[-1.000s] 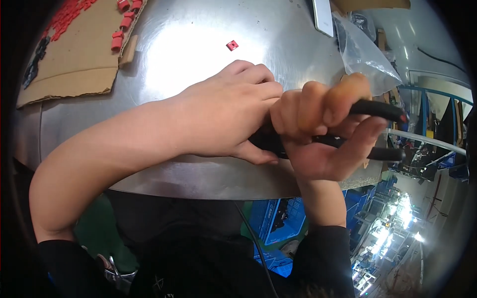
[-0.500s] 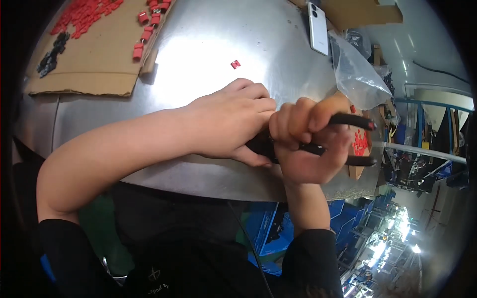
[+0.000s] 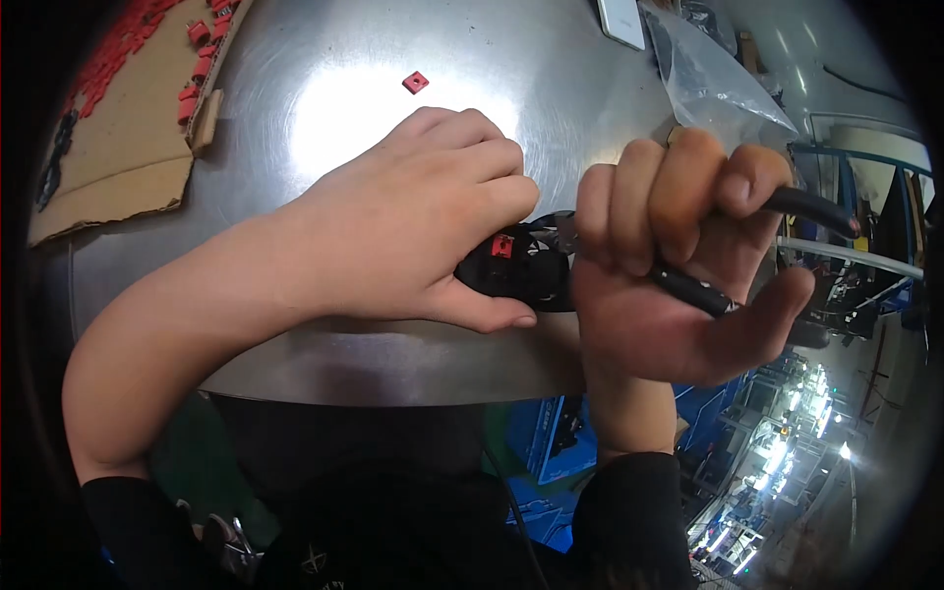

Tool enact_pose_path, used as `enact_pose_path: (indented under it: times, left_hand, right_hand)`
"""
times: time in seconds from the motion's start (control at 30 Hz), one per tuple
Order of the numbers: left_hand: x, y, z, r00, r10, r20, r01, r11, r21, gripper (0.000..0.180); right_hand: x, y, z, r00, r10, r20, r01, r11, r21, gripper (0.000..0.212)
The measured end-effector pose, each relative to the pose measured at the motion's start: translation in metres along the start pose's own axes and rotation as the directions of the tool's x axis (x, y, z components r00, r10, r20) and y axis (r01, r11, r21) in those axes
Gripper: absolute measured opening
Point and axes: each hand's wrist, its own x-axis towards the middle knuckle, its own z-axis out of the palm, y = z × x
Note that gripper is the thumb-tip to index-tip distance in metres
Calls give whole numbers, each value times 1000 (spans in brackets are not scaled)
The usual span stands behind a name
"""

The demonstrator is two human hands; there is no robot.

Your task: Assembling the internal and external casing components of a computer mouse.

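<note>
My left hand (image 3: 428, 211) lies palm down, closed around a black part (image 3: 546, 280) above the metal table. A small red piece (image 3: 501, 246) sits in that part's top, between the thumb and fingers. To its right, my right hand (image 3: 678, 216) grips a pair of pliers with black handles (image 3: 811, 208). Its fingers curl round one handle, while the thumb stands away beside the other. A bit of metal at the pliers' front end shows next to the black part; whether the two touch is hard to tell. Beyond my left hand a loose red square piece (image 3: 416, 83) rests on the table.
Cardboard (image 3: 123, 192) at the far left bears a heap of red pieces (image 3: 113, 59), a row of red-and-metal parts (image 3: 201, 69) and some black pieces. A white phone (image 3: 621, 22) and a clear plastic bag (image 3: 723, 84) lie far right. Blue crates (image 3: 556, 438) stand below the table edge.
My right hand and the pliers have shifted right and look larger. The black part with its red piece has come into sight beside my left hand. Cardboard and loose piece sit further up and left.
</note>
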Motion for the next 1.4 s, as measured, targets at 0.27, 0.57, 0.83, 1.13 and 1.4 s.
enact_pose_path:
  times: [0.27, 0.57, 0.83, 1.13, 1.4]
  left_hand:
    - [-7, 0, 3, 999, -43, -33, 41, 998, -55, 48]
    - [-6, 3, 6, 995, -62, -81, 58, 997, -57, 45]
    - [-4, 3, 11, 993, -60, -99, 54, 997, -63, 41]
    - [-2, 2, 19, 985, -70, -159, 64, 997, -45, 43]
    - [-11, -1, 15, 990, -33, -138, 38, 998, 39, 55]
  right_hand:
    - [-6, 8, 23, 985, 140, -97, -140, 990, 5, 57]
    - [-8, 16, 27, 991, 57, -124, -76, 986, -152, 66]
    - [-9, 16, 41, 956, -26, -293, -89, 924, -372, 71]
    - [-10, 18, 36, 972, -63, -225, -47, 892, -450, 73]
    - [-12, 19, 40, 994, 62, -93, -92, 923, -373, 57]
